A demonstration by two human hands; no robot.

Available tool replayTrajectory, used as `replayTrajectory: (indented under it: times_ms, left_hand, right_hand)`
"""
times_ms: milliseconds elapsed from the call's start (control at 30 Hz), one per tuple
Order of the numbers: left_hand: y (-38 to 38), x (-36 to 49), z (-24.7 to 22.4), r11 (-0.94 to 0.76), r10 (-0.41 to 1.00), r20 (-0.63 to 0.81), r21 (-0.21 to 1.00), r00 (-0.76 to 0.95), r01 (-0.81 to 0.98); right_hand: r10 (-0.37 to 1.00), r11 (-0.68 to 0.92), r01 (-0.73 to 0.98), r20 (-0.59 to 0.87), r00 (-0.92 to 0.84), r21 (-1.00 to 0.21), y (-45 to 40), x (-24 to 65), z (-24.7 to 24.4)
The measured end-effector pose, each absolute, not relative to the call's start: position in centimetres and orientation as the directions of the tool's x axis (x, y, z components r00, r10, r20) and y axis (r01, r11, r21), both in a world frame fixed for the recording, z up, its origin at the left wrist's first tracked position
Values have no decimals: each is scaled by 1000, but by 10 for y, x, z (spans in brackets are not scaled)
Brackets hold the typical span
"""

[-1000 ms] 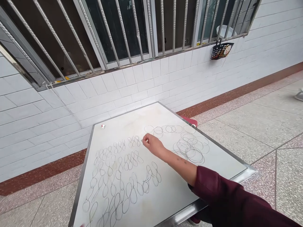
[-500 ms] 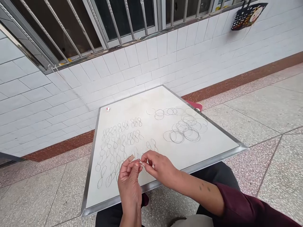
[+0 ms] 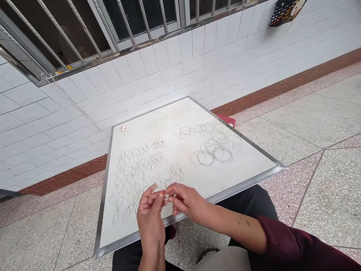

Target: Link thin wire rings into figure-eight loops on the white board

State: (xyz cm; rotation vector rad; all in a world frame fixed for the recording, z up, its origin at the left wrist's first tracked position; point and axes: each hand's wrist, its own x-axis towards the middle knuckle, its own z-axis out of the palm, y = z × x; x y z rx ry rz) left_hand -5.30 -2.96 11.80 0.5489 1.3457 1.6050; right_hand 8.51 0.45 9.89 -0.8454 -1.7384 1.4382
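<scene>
Over the near edge of a white table (image 3: pixel 158 116), my left hand (image 3: pixel 151 214) pinches a thin looped wire (image 3: pixel 152 194) between thumb and fingers. A tan strip, like tape, wraps one of its fingertips. My right hand (image 3: pixel 187 201) meets it from the right, its thumb and forefinger closed on the same wire, where small loops stick out between the hands. Just beyond lie several figure-eight wire loops (image 3: pixel 117 210) in rows on the left half of the table. Partly behind my fingers are further twisted loops (image 3: pixel 176 171).
Round wire rings (image 3: pixel 205 157) overlap on the table's right half. A small white-and-red object (image 3: pixel 123 128) sits at the far left corner. The table has a metal rim (image 3: pixel 254 178) and stands by a tiled wall with window bars. A dark patterned bag (image 3: pixel 284 13) hangs upper right.
The view has shifted slightly, so the table appears further left. My right fingers have moved a little at the wire, and its small loop now shows wider between my hands.
</scene>
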Motion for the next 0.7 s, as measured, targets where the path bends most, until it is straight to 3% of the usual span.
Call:
replayTrajectory:
  times_ms: [367, 700]
  left_hand:
    - [-26, -65, 114, 187, 888, -262, 957, -379, -222]
    - [-29, -58, 110, 179, 882, -257, 958, -394, -223]
  right_hand:
    - [719, 507, 128, 337, -608, -852, 15, 101, 70]
    - [828, 148, 21, 112, -549, -989, 8, 98, 75]
